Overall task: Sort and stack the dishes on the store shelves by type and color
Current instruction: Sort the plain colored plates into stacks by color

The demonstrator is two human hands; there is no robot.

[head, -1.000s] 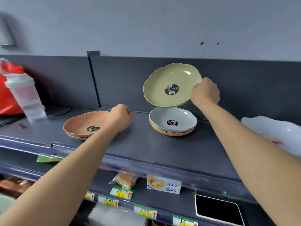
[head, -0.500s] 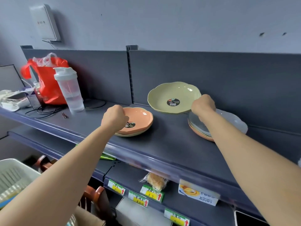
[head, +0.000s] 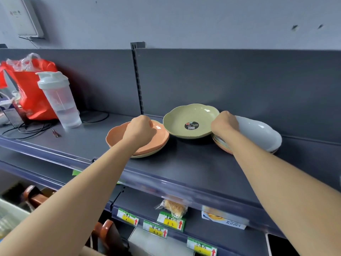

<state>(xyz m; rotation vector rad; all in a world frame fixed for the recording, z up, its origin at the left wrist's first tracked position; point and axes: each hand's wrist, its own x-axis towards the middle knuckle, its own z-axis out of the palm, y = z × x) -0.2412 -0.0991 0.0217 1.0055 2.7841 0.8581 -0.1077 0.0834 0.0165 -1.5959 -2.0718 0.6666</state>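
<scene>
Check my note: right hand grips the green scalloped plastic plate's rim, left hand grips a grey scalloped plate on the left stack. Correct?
One error. The head view shows the left hand gripping an orange scalloped plastic plate on the left stack, not a grey one. The right hand does grip the green scalloped plastic plate by its rim.

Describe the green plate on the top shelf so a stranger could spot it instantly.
On the dark top shelf, look just right of the slotted upright post. There is the green plate, its right rim gripped by the right hand. Unlike the orange plate left and grey plate right, it is single, unstacked, with a round black sticker visible inside.
</scene>
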